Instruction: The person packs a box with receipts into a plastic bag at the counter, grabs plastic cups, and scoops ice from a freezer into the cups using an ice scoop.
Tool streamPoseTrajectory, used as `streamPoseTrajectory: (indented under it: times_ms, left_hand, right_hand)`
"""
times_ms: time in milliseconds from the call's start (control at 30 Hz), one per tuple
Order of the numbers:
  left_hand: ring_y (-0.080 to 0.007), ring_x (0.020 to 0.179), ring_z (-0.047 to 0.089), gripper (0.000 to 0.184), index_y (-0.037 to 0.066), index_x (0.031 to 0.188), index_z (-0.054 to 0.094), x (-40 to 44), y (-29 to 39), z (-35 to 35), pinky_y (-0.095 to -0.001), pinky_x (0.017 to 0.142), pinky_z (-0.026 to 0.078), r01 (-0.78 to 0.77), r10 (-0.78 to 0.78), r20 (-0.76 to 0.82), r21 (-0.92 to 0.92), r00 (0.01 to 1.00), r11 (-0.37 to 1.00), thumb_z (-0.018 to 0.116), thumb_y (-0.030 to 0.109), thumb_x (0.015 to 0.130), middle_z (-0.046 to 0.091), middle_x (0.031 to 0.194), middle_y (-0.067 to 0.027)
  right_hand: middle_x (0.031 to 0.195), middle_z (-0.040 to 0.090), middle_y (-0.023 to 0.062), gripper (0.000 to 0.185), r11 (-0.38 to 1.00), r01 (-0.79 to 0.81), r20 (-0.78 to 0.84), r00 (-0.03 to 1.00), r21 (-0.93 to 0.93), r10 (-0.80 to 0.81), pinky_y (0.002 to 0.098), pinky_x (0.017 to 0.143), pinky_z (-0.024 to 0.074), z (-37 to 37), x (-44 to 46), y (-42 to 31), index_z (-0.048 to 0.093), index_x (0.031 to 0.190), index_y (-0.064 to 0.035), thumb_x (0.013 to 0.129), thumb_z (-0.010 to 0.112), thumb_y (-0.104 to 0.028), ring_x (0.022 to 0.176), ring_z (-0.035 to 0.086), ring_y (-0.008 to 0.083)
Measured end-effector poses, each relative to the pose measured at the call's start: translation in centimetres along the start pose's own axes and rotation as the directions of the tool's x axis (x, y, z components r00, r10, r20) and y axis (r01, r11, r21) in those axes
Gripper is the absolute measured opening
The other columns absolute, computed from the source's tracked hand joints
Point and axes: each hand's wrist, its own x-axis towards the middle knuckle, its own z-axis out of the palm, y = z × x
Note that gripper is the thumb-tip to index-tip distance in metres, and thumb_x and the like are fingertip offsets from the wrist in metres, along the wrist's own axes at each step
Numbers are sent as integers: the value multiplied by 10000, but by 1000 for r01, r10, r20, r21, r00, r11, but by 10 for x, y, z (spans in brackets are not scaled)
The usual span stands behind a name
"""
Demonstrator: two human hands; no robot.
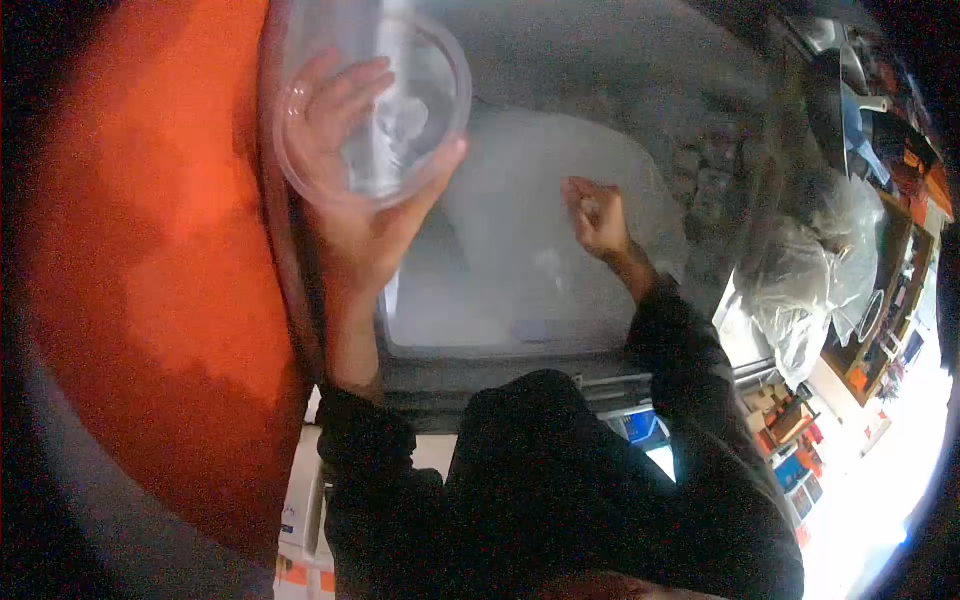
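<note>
At the upper left, my left hand (385,235) is closed around a round clear plastic container (410,125) with a thick rim. Its fingers show through the clear plastic, and its thumb lies along the rim. I cannot tell whether the container has a lid or holds anything. Over a pale grey surface (510,240) in the middle, my right hand (600,220) is held with its fingers curled together. What those fingers hold, if anything, is too small and blurred to name. The two hands are apart.
A large orange surface (170,270) fills the left side. Clear crumpled plastic bags (815,260) hang or lie at the right, near a wooden-framed shelf (885,310) with small items. Blue and white packaging (645,430) lies below, by my right sleeve.
</note>
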Motion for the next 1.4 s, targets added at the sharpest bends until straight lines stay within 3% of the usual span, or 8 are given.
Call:
streamPoseTrajectory:
  times_ms: [167,300,400,500,633,933,1100,1400]
  left_hand:
    - [-244,1078,504,871,16,1285,277,-2,-1,0,-353,905,439,53,-52,7,-89,999,995,793,37,585,465,1185,-154]
    - [-243,1071,505,875,9,1288,281,5,-3,-3,-345,899,446,-28,27,-24,-59,999,998,794,37,579,446,1198,-157]
    - [-249,1071,504,869,2,1282,292,-1,2,-1,-352,900,446,37,-36,14,-60,999,997,795,32,574,440,1202,-156]
    - [-252,1068,507,866,-1,1280,296,0,4,-1,-359,902,444,51,-51,4,-101,999,994,792,26,571,444,1196,-156]
    - [-248,1054,518,899,6,1300,259,2,4,-2,-358,904,437,52,-52,35,3,998,999,788,18,573,463,1180,-160]
    - [-246,1063,513,889,16,1295,270,2,7,-2,-351,897,438,75,-75,34,-18,997,997,796,40,578,488,1162,-152]
    - [-233,1068,508,866,11,1284,292,8,-3,-1,-346,897,438,-1,-1,-29,-68,1000,998,797,49,581,484,1167,-151]
    - [-246,1064,511,882,16,1290,280,0,3,0,-353,888,437,74,-72,24,-91,997,993,796,40,576,473,1186,-153]
  right_hand:
    - [617,552,116,318,792,-112,-213,932,600,293,285,523,428,-16,23,-35,550,649,6,874,539,-219,559,515,161]
    - [609,534,75,383,994,-98,-114,988,53,104,266,511,436,-6,43,-39,510,629,-4,918,485,-254,506,470,124]
    - [599,508,64,322,740,56,-195,975,671,103,310,619,458,-12,49,-57,525,695,11,903,502,-233,573,490,164]
    - [538,435,27,364,987,122,-286,947,-100,-146,287,485,444,27,50,-29,457,613,-40,926,465,-224,462,390,103]
    - [553,442,11,322,691,10,-166,973,722,159,260,540,413,-3,69,-91,496,658,-18,904,510,-226,526,422,105]
    - [558,455,-13,307,582,88,-212,966,809,149,277,481,379,9,71,-66,512,667,-44,898,521,-247,520,426,91]
    - [578,518,20,311,792,-373,-60,888,483,455,277,477,446,54,50,-17,541,717,-37,921,472,-261,508,500,113]
    - [572,518,101,298,982,190,-81,979,24,-187,307,455,379,-27,94,-110,536,699,-22,895,485,-240,468,453,178]
